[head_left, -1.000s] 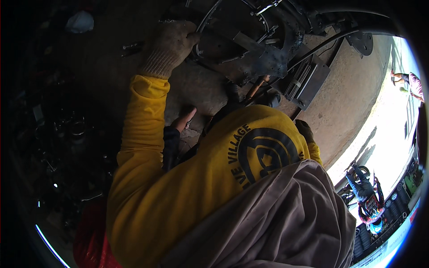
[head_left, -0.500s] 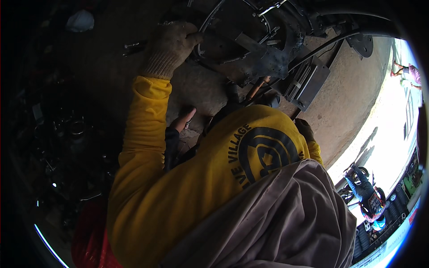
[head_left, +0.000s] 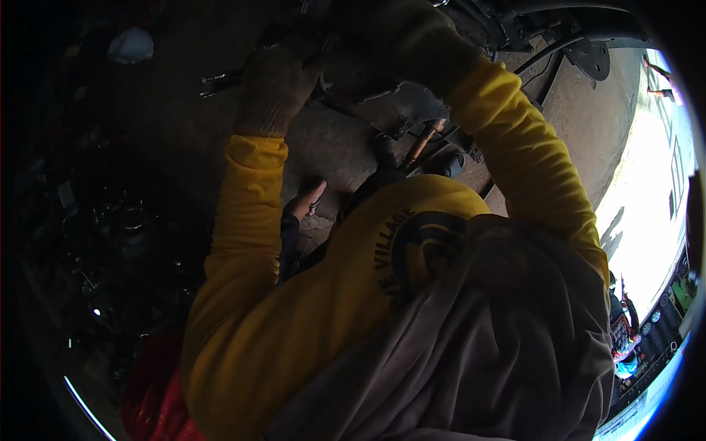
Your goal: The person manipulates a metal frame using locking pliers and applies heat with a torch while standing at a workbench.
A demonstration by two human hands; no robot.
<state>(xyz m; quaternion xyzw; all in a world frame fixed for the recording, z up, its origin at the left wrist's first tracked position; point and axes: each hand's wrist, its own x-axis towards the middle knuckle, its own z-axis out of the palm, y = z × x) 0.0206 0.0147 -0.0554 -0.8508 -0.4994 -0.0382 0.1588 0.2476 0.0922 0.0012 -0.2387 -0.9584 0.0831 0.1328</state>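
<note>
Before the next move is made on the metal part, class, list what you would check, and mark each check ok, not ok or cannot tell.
1. Left hand gloved and up at the dark metal part: ok.
2. Right hand gloved and raised over the same part: ok.
3. Grip of either hand on the part: cannot tell, too dark.
4. Wooden-handled tool within reach below the part: ok.
5. Clear view of the work area: not ok, deep shadow.
6. Loose tools on the ground near the left hand: not ok.

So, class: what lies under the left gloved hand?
Under the left gloved hand a metal tool juts out leftward over the dirt ground. The glove covers its other end, so the grip stays hidden.
</note>
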